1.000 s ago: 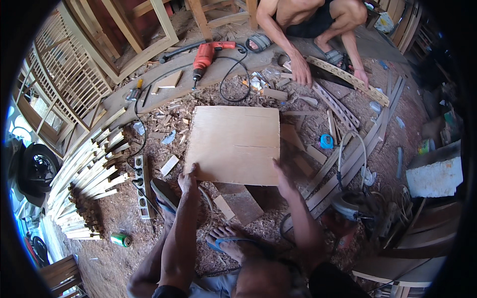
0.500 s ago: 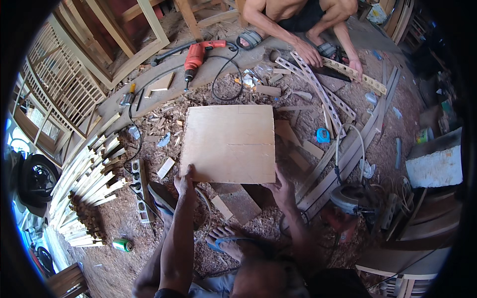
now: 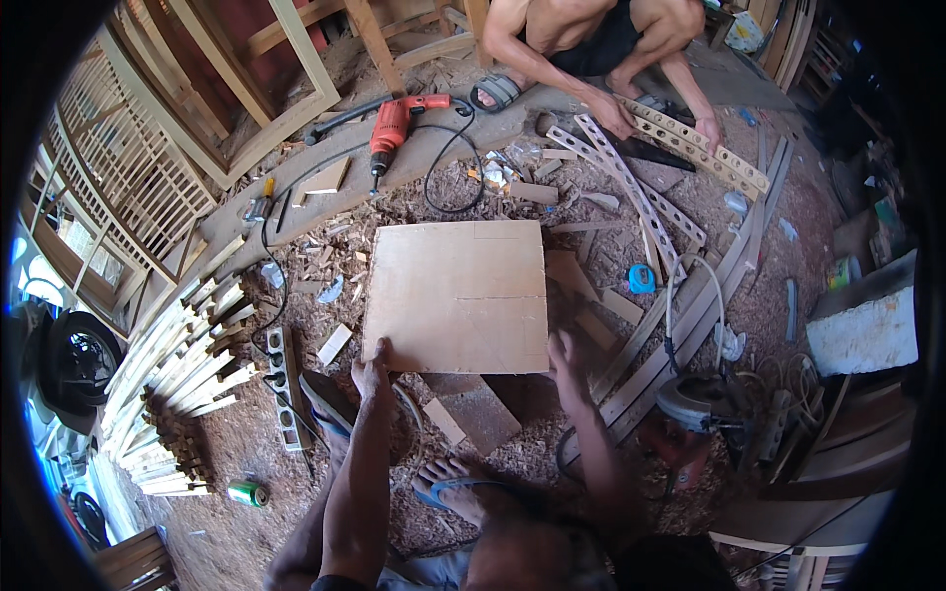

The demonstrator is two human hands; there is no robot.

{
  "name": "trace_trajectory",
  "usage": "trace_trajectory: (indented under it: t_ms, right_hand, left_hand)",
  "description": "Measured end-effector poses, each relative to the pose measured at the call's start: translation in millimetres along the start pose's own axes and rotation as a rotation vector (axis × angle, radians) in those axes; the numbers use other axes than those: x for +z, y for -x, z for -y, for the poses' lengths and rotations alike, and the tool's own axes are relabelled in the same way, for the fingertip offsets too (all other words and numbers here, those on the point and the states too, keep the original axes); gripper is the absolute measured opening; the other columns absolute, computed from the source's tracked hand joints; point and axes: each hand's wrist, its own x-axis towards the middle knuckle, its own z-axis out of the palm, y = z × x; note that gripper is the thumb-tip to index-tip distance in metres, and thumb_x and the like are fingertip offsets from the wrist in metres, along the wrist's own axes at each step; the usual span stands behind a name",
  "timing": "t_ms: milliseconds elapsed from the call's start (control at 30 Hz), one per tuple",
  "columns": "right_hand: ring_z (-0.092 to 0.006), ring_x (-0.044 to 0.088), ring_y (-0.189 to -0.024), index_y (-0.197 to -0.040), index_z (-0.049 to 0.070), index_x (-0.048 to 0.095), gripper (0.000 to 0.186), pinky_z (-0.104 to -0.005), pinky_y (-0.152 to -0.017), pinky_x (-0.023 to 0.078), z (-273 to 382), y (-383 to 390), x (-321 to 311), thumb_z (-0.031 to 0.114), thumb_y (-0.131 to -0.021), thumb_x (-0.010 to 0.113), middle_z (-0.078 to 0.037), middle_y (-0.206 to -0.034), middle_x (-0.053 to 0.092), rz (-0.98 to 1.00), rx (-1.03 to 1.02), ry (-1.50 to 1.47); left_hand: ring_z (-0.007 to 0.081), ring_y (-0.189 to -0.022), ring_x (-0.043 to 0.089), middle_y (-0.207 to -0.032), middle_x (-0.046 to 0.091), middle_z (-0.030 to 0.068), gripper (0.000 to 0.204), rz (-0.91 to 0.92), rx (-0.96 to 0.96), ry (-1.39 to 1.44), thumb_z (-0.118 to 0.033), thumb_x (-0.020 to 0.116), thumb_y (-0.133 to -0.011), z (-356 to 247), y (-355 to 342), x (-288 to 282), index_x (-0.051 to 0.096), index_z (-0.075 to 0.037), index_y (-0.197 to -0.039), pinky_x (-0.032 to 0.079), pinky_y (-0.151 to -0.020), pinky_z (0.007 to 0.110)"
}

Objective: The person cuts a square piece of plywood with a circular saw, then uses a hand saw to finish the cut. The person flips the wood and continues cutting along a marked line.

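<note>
A square plywood board (image 3: pixel 455 286) with a crack or line across its right half is held level over wood offcuts (image 3: pixel 473 409). My left hand (image 3: pixel 371 366) grips its near left corner, thumb on top. My right hand (image 3: pixel 565 362) holds the near right corner, its fingers partly hidden at the edge. A red drill (image 3: pixel 392 132) with a black cord lies beyond the board. A blue tape measure (image 3: pixel 641 279) is to its right, and a power strip (image 3: pixel 291 389) to its left.
A co-worker (image 3: pixel 591 39) squats opposite, holding perforated wooden strips (image 3: pixel 695 138). A fan of slats (image 3: pixel 182 364) is at left, beside a green can (image 3: pixel 247 493). A circular saw (image 3: pixel 690 399) and long boards (image 3: pixel 734 261) are at right. Wooden frames (image 3: pixel 246 79) stand behind. Shavings cover the floor.
The board and my hands have shifted slightly, still together. The co-worker's hands have moved, and the perforated strips in front of them are now more spread out. The view has shifted slightly.
</note>
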Motion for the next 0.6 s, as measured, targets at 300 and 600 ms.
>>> trace_trajectory:
  t_ms: [300,600]
  right_hand:
    - [-0.02,0.063,-0.103,-0.127,0.002,0.058,0.054,-0.0355,-0.087,0.051,41.6,-53.4,36.8,0.033,-0.086,0.074,-0.011,-0.117,0.066,0.095,0.042,0.167]
    - [-0.018,0.063,-0.094,-0.115,0.004,0.061,0.044,-0.035,-0.08,0.052,13.0,-56.4,31.6,0.029,-0.084,0.079,-0.008,-0.105,0.066,0.155,-0.019,0.028]
  left_hand:
    - [0.0193,-0.086,0.065,-0.105,0.067,0.0116,0.039,0.019,0.022,0.011,-0.02,0.078,-0.085,1.3,5.3,-4.2,0.059,0.001,-0.111,0.054,-0.077,0.034]
    - [0.022,-0.097,0.063,-0.109,0.065,0.0075,0.04,-0.082,-0.114,0.154,-0.02,0.077,-0.085,3.8,22.5,-0.7,0.058,-0.008,-0.118,0.05,-0.078,0.041]
